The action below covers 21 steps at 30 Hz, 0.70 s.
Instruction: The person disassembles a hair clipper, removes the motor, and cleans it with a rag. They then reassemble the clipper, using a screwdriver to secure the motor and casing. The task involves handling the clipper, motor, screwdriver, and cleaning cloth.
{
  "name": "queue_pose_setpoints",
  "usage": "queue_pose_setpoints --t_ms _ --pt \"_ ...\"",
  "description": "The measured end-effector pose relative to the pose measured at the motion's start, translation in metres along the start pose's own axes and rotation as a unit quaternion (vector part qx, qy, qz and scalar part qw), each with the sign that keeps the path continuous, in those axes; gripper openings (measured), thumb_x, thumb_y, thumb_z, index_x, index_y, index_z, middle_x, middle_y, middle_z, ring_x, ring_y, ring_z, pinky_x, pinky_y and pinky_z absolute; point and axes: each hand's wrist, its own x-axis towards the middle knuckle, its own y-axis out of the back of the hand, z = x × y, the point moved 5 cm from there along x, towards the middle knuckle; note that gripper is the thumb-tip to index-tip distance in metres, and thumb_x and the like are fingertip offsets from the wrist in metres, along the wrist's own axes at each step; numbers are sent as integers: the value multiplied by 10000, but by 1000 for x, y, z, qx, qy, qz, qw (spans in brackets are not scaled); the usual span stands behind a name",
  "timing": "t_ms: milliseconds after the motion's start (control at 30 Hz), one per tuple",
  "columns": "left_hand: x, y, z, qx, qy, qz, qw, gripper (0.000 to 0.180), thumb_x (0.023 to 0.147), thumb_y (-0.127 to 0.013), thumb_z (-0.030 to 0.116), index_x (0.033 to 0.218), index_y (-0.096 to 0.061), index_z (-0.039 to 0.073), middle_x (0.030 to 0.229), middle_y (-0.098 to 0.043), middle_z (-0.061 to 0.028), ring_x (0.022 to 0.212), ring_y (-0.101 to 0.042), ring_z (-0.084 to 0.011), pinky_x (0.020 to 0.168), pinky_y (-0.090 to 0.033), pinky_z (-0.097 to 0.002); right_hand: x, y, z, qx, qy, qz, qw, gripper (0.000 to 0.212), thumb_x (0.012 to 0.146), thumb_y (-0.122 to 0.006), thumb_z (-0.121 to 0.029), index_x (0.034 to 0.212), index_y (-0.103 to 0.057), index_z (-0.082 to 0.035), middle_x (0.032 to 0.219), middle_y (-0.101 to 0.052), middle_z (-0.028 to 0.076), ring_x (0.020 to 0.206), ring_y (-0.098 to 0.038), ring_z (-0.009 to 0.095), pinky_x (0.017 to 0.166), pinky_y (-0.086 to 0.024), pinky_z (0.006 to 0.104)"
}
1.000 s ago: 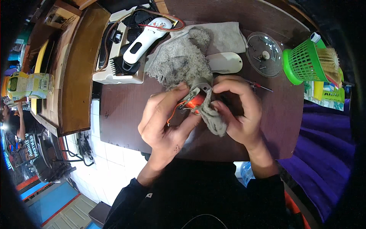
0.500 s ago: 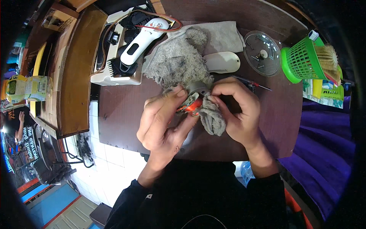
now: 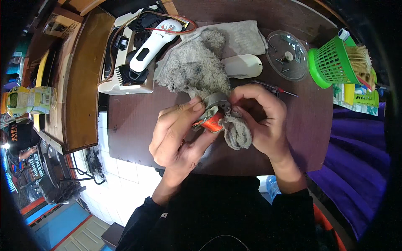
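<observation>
My left hand [image 3: 173, 134] is closed on a small part with an orange-red coil [image 3: 212, 124] and a grey curved piece [image 3: 216, 98] at its far side; thumb and fingers pinch it from the left. Closed too, my right hand [image 3: 268, 119] grips a grey rag [image 3: 239, 136], bunched against the part's right side. Its fingertips meet the part, and the rag's folded end hangs below them. Just beyond both hands lies a fluffy, stained grey towel [image 3: 190, 71]. Whether the rag belongs to this towel is hidden by my hands.
A white hair clipper [image 3: 157, 47] rests on a white tray [image 3: 144, 88] holding black guide combs. A white casing cover [image 3: 245, 67], a clear dish [image 3: 274, 69] with several screws, and a red-tipped screwdriver [image 3: 287, 92] lie beyond my right hand. A green basket [image 3: 331, 65] holds a brush [image 3: 359, 62].
The part has turned in my left hand, so more of the orange coil shows. The bunched rag has shifted slightly right, and my right fingers have moved a little.
</observation>
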Motion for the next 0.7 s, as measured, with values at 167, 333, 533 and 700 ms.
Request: queue_pose_setpoints --t_ms 167,333,533,700 --pt "3 0 3 9 19 21 1000 465 620 -870 84 1024 -671 -33 992 -676 -145 898 -678 -264 742 -534 -336 4 2 -14 -186 180 -20 966 156 813 -675 -6 965 -665 26 857 -665 120 775 -665 203 700 -511 299" --pt "5 4 6 46 -22 5 999 431 634 -866 107 997 -678 -30 976 -680 -142 894 -679 -266 753 -534 -347 4 0 -18 -176 184 -38 966 150 778 -689 -7 907 -660 64 860 -653 151 746 -642 212 660 -495 290" --pt "5 8 5 61 -51 1 997 427 627 -866 100 991 -682 -25 973 -682 -143 899 -680 -262 759 -535 -346 -2 -5 -19 -253 211 -38 943 187 803 -698 -53 943 -657 65 874 -652 149 752 -655 228 664 -511 302" --pt "-1 5 -1 2 30 30 999 459 608 -871 59 1015 -676 -28 1015 -673 -157 916 -677 -270 783 -545 -347 -4 -8 -20 -217 220 28 951 311 797 -720 -44 1099 -649 -20 909 -658 98 765 -664 215 670 -535 311"
